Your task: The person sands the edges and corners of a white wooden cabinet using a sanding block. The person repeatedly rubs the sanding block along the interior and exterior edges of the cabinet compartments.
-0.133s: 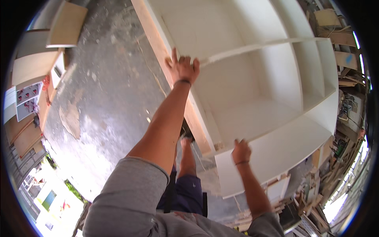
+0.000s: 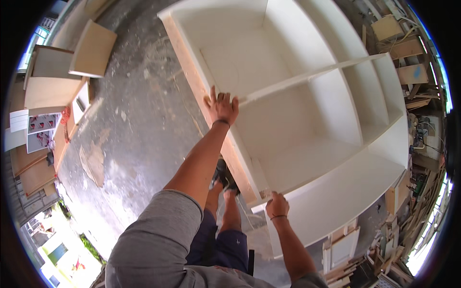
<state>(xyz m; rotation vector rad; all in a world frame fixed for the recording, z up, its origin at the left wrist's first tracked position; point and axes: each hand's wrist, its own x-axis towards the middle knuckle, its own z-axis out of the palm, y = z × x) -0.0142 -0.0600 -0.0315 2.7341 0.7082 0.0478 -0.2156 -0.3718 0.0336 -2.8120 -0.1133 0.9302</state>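
A large white cabinet [image 2: 285, 115] with several open compartments lies in front of me and to the right. Along its left side runs a bare wooden edge [image 2: 185, 67]. My left hand [image 2: 223, 108] rests on that side where a divider [image 2: 288, 81] meets it, fingers spread and holding nothing. At the cabinet's near corner is my right hand [image 2: 277, 205], its fingers curled closed. A small pale bit shows by its fingertips, too blurred to name. Below this hand, a long white panel [image 2: 336, 201] spans the cabinet's near end.
My feet [image 2: 225, 175] stand on the grey concrete floor [image 2: 129, 96], close to the cabinet's left side. Wooden boxes and panels [image 2: 93, 48] line the far left. Scrap wood [image 2: 408, 93] is piled along the right. A small white-panelled frame [image 2: 341, 247] stands at the lower right.
My right hand has moved left, closer to the cabinet's near corner. My left hand keeps its place on the side edge. The whole view has shifted, so the cabinet sits lower.
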